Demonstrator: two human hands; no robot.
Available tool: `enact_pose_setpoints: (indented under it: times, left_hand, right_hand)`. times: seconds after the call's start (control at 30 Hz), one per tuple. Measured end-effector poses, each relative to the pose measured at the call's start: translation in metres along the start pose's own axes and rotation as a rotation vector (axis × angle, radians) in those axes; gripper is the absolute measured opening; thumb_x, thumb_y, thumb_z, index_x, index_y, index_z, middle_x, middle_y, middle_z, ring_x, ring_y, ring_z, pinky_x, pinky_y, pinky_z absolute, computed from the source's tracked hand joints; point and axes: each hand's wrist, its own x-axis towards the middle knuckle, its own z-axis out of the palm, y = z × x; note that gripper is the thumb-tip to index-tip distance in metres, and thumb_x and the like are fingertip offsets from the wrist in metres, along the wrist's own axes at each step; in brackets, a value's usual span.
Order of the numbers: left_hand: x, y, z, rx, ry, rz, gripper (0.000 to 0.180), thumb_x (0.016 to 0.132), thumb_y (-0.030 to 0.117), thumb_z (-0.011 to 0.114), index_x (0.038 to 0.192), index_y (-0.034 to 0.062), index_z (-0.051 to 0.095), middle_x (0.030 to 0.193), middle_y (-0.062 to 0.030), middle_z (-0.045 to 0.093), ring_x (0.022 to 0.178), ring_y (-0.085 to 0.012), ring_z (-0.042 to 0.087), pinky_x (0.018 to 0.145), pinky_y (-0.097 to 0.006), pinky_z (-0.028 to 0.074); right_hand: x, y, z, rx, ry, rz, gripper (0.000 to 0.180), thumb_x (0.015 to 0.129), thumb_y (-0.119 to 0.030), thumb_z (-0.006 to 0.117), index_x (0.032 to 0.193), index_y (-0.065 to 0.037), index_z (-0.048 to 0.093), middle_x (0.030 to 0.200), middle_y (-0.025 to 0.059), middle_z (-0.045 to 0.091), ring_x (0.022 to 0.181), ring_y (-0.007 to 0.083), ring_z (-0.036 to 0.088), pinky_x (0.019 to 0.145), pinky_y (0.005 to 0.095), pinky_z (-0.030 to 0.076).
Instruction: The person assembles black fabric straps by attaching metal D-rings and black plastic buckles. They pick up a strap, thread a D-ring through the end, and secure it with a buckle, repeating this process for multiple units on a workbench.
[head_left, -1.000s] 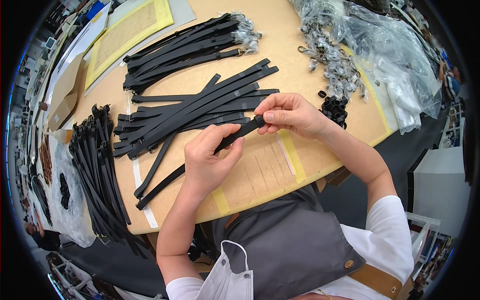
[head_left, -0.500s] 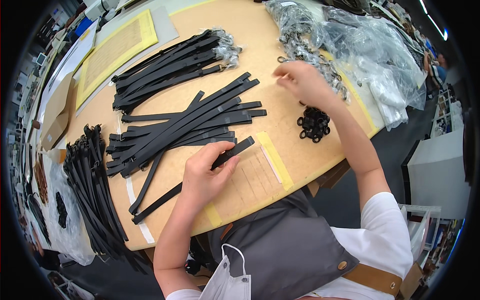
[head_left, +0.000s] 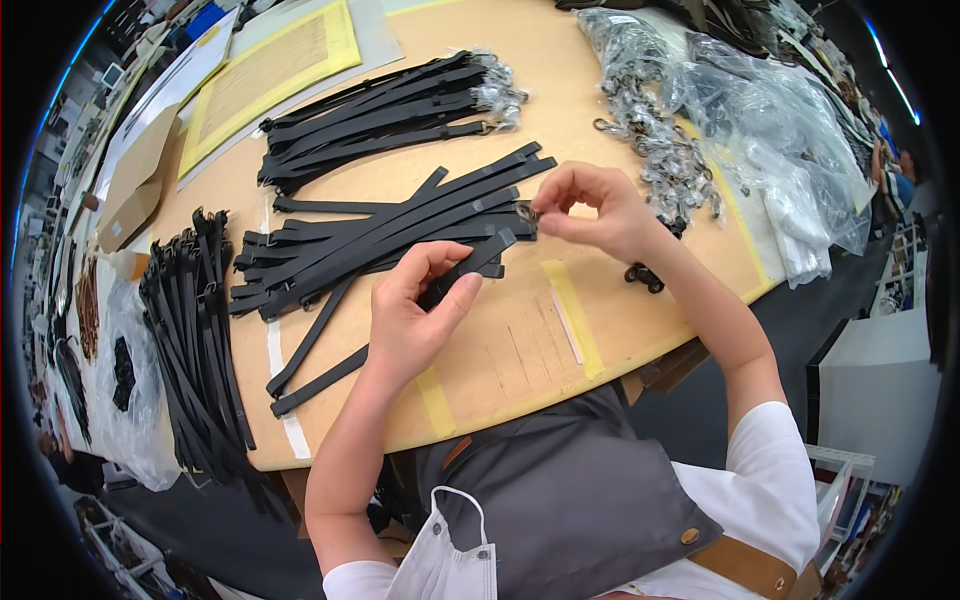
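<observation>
Strap (head_left: 395,325) under my left hand (head_left: 412,318) lies diagonally on the tan surface (head_left: 500,370), its far end toward the middle; that grip pinches the black strap between thumb and fingers. Just beyond, to the right, my right hand (head_left: 597,210) is raised over the strap's far end, fingertips clenched on a small dark metal ring (head_left: 526,212). Left of both, a fan of loose black straps (head_left: 380,235) spreads across the surface. Farther off lie a bundled stack of straps (head_left: 385,115) and, far right, a heap of metal clasps (head_left: 655,130) beside clear plastic bags (head_left: 780,110).
</observation>
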Motion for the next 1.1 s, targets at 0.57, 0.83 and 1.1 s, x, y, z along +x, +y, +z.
enact_pose_setpoints:
  times: [0.57, 0.83, 1.1]
  left_hand:
    - [-0.005, 0.009, -0.006, -0.067, -0.118, -0.129, 0.024, 0.085, 0.001, 0.075, 0.108, -0.0002, 0.065, 0.097, -0.0014, 0.066, 0.085, -0.0058, 0.061, 0.074, -0.021, 0.048]
    - [-0.006, 0.009, 0.002, 0.008, -0.068, 0.014, 0.021, 0.082, 0.002, 0.075, 0.100, 0.0009, 0.067, 0.080, 0.0011, 0.065, 0.068, -0.0022, 0.055, 0.059, -0.018, 0.042]
    - [-0.006, 0.015, 0.005, 0.072, -0.065, 0.050, 0.020, 0.081, 0.001, 0.076, 0.099, 0.0004, 0.066, 0.081, 0.0014, 0.065, 0.069, -0.0009, 0.054, 0.058, -0.017, 0.040]
  right_hand:
    - [-0.006, 0.016, 0.037, 0.367, -0.153, -0.048, 0.021, 0.087, -0.003, 0.077, 0.103, -0.006, 0.063, 0.100, 0.0021, 0.068, 0.095, 0.0104, 0.065, 0.086, 0.0271, 0.051]
    - [-0.009, 0.020, 0.051, 0.644, -0.237, 0.125, 0.024, 0.089, -0.005, 0.076, 0.108, -0.004, 0.060, 0.102, 0.0023, 0.067, 0.101, 0.0114, 0.065, 0.096, 0.0281, 0.053]
    - [-0.012, 0.038, 0.056, 0.587, -0.271, 0.059, 0.026, 0.091, -0.007, 0.074, 0.113, -0.003, 0.062, 0.116, 0.0071, 0.068, 0.109, 0.0122, 0.064, 0.095, 0.0267, 0.054]
